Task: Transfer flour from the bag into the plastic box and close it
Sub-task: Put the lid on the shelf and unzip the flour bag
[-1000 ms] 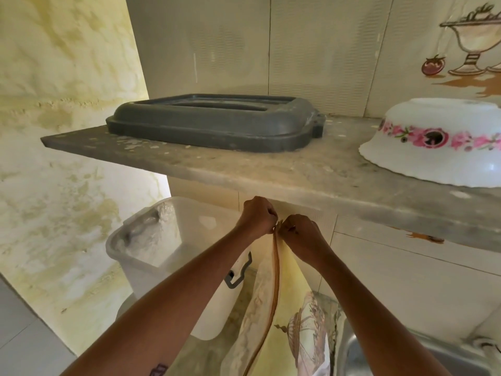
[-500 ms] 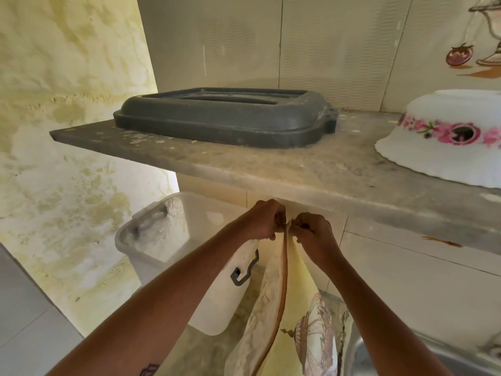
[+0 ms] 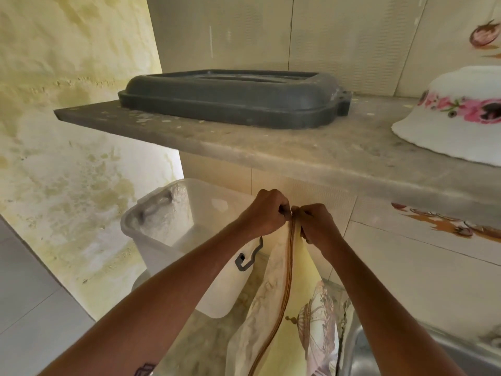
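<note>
Both hands up at the top end of the flour bag (image 3: 295,308), meeting at its zip. Left hand (image 3: 267,213) fingers curled, pinching fabric on the left of the zip (image 3: 287,280); right hand (image 3: 315,222) likewise pinching the right side, likely at the puller, can't see it.

Bag = soft printed cloth, hangs limp, prob heavy w/ flour, will sag and swing. Hold it by the top corners either side of the zip, support the bottom when tipping.

Plastic box (image 3: 173,229): clear, stiff, light, open, white residue inside, sits left of the bag on the lower worktop (image 3: 206,321), grey latch on its near side. Its grey lid (image 3: 233,101) lies on the stone shelf (image 3: 325,158) above, far side. Upturned floral bowl (image 3: 458,115) at shelf right.

Room: tiled wall behind, stained yellow wall left, steel sink (image 3: 406,354) near right. Tight under the shelf, so pour low.
</note>
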Demonstrator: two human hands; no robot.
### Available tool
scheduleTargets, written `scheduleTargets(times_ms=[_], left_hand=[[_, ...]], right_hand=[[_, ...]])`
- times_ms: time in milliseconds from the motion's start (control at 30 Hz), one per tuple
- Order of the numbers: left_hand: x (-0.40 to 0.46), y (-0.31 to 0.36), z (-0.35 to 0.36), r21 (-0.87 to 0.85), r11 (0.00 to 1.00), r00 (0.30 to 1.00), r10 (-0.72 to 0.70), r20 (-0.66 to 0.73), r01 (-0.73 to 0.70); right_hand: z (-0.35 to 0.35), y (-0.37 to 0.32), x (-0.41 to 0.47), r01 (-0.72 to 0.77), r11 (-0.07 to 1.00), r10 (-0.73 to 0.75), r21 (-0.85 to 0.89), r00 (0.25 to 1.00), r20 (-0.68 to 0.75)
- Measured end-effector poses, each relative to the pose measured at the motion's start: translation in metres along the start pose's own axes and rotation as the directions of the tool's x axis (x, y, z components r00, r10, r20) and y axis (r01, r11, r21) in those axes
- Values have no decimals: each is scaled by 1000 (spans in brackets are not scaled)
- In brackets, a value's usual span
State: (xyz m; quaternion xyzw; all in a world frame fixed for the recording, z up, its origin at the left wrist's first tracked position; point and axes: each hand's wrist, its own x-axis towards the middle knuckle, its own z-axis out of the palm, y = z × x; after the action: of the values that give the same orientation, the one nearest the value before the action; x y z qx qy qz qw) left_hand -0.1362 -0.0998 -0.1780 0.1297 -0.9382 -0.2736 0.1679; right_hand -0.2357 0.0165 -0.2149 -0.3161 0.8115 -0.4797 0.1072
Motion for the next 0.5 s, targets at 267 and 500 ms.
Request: scheduleTargets(times_ms=[267,500], left_hand=[[-46,9,9,216,963,987,149,64,-159],[-63,13,7,150,983,994,109,-13,-106]], right_hand=[[-9,-4,-6,-92,990,79,-111,990,-113],[-9,-14,-37,-207,977,198,43,968,157]])
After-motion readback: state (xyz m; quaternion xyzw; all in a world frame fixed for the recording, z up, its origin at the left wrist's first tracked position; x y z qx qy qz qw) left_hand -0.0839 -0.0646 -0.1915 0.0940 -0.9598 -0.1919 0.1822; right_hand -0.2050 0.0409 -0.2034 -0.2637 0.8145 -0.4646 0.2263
